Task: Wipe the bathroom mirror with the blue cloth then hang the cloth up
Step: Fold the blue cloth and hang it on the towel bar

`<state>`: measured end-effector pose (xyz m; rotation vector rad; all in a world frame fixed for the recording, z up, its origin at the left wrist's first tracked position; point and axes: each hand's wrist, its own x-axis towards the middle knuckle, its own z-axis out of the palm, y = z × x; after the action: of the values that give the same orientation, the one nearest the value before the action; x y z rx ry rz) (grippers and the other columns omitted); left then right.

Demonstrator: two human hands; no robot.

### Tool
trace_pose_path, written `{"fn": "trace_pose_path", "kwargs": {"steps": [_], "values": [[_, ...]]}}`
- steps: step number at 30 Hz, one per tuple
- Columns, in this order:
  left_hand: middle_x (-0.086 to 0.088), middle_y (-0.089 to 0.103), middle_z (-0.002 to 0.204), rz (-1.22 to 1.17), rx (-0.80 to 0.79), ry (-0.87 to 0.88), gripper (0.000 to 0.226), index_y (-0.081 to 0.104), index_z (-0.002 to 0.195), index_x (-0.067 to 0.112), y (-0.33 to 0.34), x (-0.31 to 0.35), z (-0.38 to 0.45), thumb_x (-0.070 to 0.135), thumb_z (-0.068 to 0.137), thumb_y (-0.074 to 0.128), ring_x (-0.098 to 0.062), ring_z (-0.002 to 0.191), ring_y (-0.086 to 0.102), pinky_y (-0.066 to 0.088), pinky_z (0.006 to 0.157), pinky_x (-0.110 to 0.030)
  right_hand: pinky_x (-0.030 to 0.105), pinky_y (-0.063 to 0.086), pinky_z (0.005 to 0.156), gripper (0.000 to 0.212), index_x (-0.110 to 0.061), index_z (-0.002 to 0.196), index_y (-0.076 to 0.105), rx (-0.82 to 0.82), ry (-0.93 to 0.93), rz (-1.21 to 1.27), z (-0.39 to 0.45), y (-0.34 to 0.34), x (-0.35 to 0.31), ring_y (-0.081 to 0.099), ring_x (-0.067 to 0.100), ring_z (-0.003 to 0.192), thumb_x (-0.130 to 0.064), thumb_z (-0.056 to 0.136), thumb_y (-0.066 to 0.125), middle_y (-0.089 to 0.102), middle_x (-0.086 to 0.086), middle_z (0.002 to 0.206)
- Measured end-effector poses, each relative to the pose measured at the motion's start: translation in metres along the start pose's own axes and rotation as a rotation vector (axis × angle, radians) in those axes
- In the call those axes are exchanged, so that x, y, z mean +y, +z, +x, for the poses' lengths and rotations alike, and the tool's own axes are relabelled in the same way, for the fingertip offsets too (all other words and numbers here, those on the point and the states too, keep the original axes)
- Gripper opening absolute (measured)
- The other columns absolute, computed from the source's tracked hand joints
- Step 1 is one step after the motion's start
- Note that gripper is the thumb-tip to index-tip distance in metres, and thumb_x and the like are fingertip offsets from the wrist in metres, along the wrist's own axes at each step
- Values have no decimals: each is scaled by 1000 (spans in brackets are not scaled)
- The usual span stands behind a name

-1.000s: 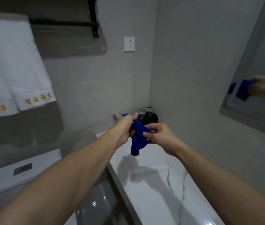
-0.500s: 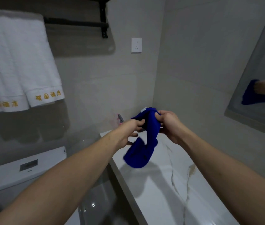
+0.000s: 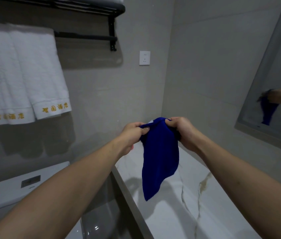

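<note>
The blue cloth (image 3: 160, 157) hangs down in front of me, held by its top edge above the marble counter. My left hand (image 3: 132, 135) pinches the top left corner. My right hand (image 3: 181, 131) grips the top right part, fingers curled round the fabric. A small white tag shows at the cloth's upper edge. The mirror (image 3: 274, 80) is on the right wall and reflects a hand with the cloth. A black towel rail (image 3: 86, 37) is fixed on the wall at upper left, its right half bare.
Two white towels (image 3: 22, 75) with gold lettering hang on the rail's left part. A white wall socket (image 3: 144, 57) sits right of the rail. The white marble counter (image 3: 188, 204) runs below my hands. A white toilet cistern (image 3: 24, 185) stands at lower left.
Both hands have lifted the cloth and pulled its top edge apart, so it now hangs longer and flatter. The view has tilted up, showing more of the rail.
</note>
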<state>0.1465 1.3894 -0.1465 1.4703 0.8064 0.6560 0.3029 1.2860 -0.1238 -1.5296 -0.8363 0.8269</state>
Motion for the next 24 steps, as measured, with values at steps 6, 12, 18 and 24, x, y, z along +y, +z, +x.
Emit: {"fn": "trace_pose_path", "kwargs": {"steps": [6, 12, 18, 24], "values": [[-6, 78, 99, -90, 51, -35, 13, 72, 106, 12, -3, 10, -7, 11, 93, 70, -22, 92, 73, 55, 62, -28, 31, 54, 63, 8, -8, 93, 68, 201, -33, -25, -3, 1, 4, 68, 20, 77, -14, 98, 70, 72, 7, 88], [-6, 78, 97, -105, 86, -34, 20, 72, 103, 12, -6, 14, -11, 9, 84, 80, -25, 89, 75, 57, 62, -30, 29, 53, 55, 14, -4, 102, 65, 255, -38, -53, 0, 8, 6, 70, 24, 81, -14, 96, 72, 71, 9, 91], [-8, 77, 85, -51, 105, -4, 23, 74, 89, 9, -17, 17, -7, -3, 72, 85, -28, 84, 73, 61, 72, -37, 24, 50, 46, 11, -9, 91, 65, 265, -83, -67, 3, 9, 5, 66, 21, 73, -13, 101, 65, 69, 10, 87], [-10, 72, 90, 70, 49, -30, 25, 69, 86, 14, -24, 14, -2, -7, 77, 78, -26, 85, 67, 56, 71, -34, 29, 51, 53, 10, -19, 89, 69, 309, -156, -123, 12, 15, 7, 66, 21, 78, -20, 98, 70, 70, 6, 91]]}}
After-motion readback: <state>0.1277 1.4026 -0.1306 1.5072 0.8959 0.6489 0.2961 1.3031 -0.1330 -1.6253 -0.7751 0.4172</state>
